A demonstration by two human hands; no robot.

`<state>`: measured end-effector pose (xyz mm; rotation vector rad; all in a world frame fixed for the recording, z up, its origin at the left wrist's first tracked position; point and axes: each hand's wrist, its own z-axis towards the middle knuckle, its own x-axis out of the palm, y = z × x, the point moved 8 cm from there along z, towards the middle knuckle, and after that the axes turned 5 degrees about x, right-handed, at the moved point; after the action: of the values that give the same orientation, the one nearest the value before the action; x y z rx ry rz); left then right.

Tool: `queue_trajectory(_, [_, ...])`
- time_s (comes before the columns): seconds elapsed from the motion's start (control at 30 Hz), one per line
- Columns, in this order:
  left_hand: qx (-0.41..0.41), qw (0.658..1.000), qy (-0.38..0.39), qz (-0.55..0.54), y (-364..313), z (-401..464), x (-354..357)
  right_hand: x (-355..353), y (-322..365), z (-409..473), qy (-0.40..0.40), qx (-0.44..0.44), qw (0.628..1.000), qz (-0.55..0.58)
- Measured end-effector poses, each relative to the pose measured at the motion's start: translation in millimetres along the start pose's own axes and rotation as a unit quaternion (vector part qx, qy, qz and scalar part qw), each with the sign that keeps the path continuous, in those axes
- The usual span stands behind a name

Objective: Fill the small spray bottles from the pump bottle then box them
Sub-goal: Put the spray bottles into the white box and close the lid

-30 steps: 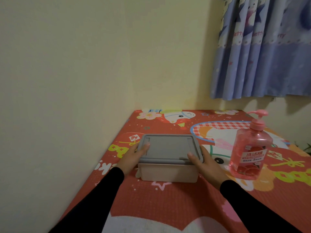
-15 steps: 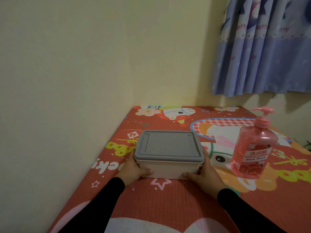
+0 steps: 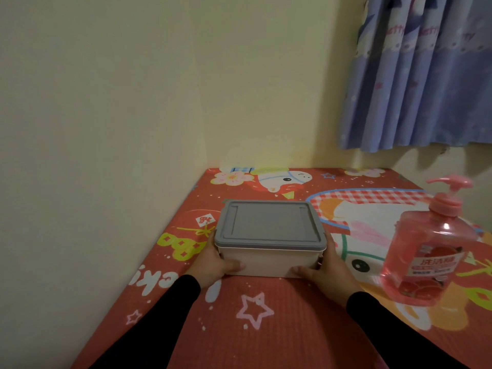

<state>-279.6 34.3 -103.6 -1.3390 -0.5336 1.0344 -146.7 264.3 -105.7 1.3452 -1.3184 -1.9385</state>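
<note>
While the cream wall (image 3: pixel 93 129) fills the upper left of the frame, the left hand (image 3: pixel 213 265) sits at lower centre, its grip wrapped round the near left corner of the box (image 3: pixel 269 265): thumb laid along the front face, the other fingers hidden down the left side. And there's the box itself, pale-walled, its grey lid (image 3: pixel 269 225) seated flat on top, resting on the red cartoon-print mat (image 3: pixel 253 328) in the middle of the frame. Over to the right hand (image 3: pixel 327 270) now, a mirror of the first, thumb on the front face at the near right corner, fingers curled round the right side, out of sight. Both sleeves (image 3: pixel 399 328) are black and run down to the bottom edge. Further right, well apart from the box, the pink pump bottle (image 3: pixel 428 251) stands upright on the mat, nozzle pointing left. Blue patterned curtain (image 3: pixel 426 75) hangs in the upper right corner.
</note>
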Motion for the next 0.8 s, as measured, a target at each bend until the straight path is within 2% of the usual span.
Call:
queue_trajectory(0.47, [-0.002, 1.0, -0.003, 0.02, 19.9, 76.5, -0.8, 0.4, -13.6, 77.2, -0.009, 0.009, 1.0, -0.008])
queue_trajectory(0.63, [-0.016, 0.999, 0.002, 0.036, 27.5, 94.5, -1.8, 2.7, -14.7, 94.0, -0.001, 0.004, 0.999, 0.032])
queue_trajectory(0.8, [-0.03, 0.998, 0.01, 0.063, 34.3, 99.7, -3.1, 3.4, -11.8, 98.5, 0.004, -0.001, 1.0, 0.012])
